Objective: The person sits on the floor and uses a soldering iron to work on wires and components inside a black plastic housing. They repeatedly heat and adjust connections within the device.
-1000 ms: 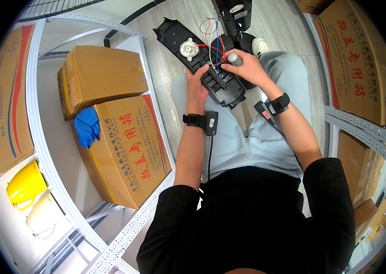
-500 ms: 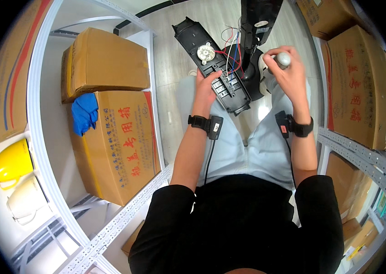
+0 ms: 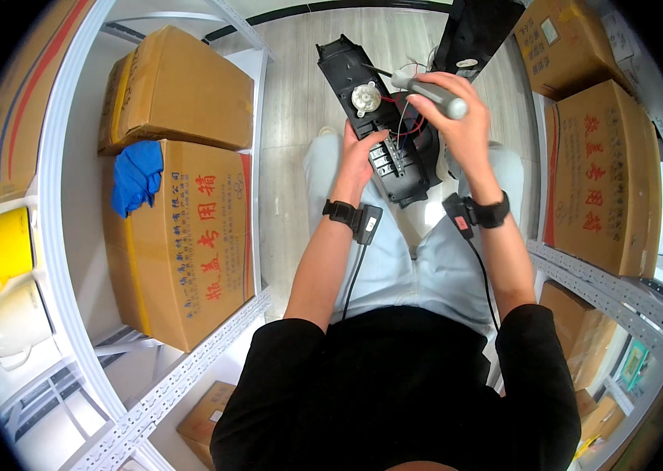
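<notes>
Up in the top centre of the frame, the left hand (image 3: 357,157) grips the long black plastic device panel with red wires (image 3: 382,118), while the right hand (image 3: 457,118) is wrapped around a grey-handled screwdriver (image 3: 433,93) whose tip meets the panel.

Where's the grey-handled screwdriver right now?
In the head view, top centre-right: the grey-handled screwdriver is in the right hand, its tip aimed left at the black plastic device panel that the left hand steadies over the lap.
</notes>
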Tool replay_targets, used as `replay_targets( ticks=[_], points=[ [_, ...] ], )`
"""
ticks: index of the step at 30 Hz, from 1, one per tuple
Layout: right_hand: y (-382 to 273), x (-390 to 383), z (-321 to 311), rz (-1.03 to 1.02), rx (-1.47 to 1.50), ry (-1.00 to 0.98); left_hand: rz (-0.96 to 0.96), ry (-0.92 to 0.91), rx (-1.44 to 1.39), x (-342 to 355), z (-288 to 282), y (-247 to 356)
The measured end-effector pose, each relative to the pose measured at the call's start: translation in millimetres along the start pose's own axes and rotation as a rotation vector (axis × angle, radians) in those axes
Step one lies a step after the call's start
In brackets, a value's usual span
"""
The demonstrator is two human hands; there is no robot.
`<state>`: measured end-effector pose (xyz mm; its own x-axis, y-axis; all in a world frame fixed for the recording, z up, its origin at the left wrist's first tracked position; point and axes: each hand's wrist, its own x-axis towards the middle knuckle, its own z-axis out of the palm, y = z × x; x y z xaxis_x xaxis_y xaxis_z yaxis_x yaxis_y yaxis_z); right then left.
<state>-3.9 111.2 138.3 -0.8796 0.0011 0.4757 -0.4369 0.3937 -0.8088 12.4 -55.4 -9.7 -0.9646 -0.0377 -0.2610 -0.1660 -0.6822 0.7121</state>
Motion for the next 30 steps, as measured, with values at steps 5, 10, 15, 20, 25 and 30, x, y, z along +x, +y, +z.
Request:
replay_targets(
  ticks=[5, 10, 15, 20, 25, 30],
  points=[
    [18, 2, 32, 0.015, -0.017, -0.047, -0.027, 0.002, 0.002, -1, -1, 2],
    [26, 3, 44, 0.048, -0.015, -0.061, -0.025, 0.000, 0.015, -3, -1, 2],
    [23, -3, 36, 0.035, 0.001, 0.002, 0.018, -0.015, 0.016, -3, 2, 3],
    [13, -21, 3, 0.190, 0.147, 0.036, 0.063, -0.050, 0.021, -9, 9, 13],
    [12, -41, -30, 0.274, 0.286, 0.051, 0.126, -0.062, 0.059, -9, 6, 13],
    [21, -62, -47, 0.364, 0.369, 0.070, 0.184, -0.103, 0.097, -8, 3, 12]
  ],
)
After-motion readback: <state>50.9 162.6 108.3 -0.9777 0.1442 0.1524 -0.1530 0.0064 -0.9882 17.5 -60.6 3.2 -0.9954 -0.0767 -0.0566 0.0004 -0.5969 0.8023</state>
